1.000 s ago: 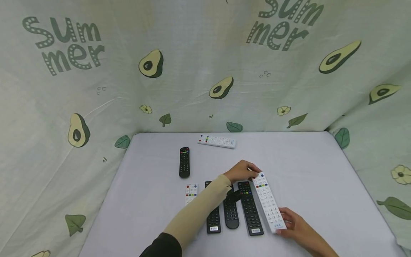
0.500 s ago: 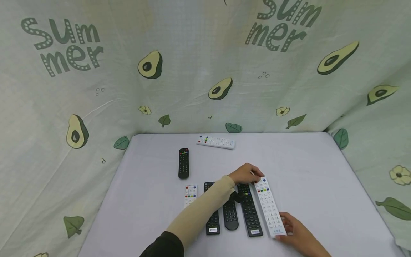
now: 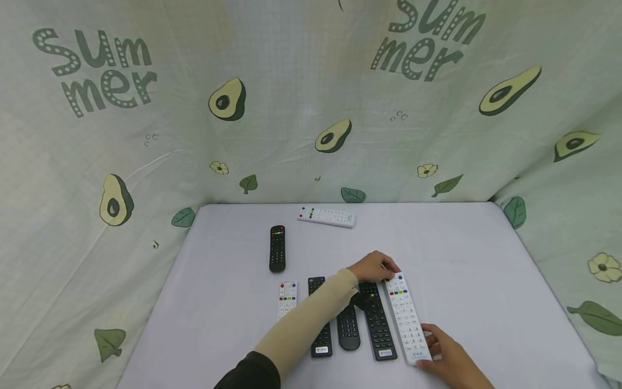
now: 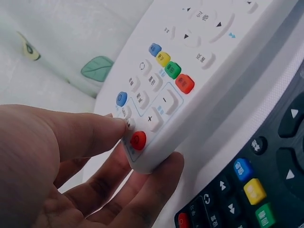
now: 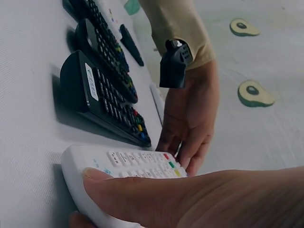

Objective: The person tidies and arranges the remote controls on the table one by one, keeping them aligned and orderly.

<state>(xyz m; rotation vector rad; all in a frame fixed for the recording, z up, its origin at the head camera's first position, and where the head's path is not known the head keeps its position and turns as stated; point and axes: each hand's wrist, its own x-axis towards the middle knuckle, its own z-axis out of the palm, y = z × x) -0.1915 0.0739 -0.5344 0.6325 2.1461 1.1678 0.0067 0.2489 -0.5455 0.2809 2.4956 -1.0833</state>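
Observation:
A long white remote control [image 3: 408, 319] with coloured buttons lies at a slant at the right end of a row of remotes. My left hand [image 3: 374, 266] pinches its far end; in the left wrist view the thumb [image 4: 95, 130] presses on the buttons and fingers curl under the edge. At the near end my right hand [image 3: 449, 356] holds it, with the thumb [image 5: 123, 190] on top in the right wrist view. Just left of it, apart, is a long black remote [image 3: 380, 329]. Whether the white remote rests fully on the cloth, I cannot tell.
Further left in the row are a round-ended black remote [image 3: 349, 332], another black remote [image 3: 321, 343] and a white remote [image 3: 288, 297], partly hidden by my left forearm. Farther back lie a small black remote [image 3: 277, 248] and a white one [image 3: 326, 216] lying crosswise.
Both hands have drawn the white remote slightly toward me, so its near end now reaches a little past the black remote beside it. The other remotes keep their places.

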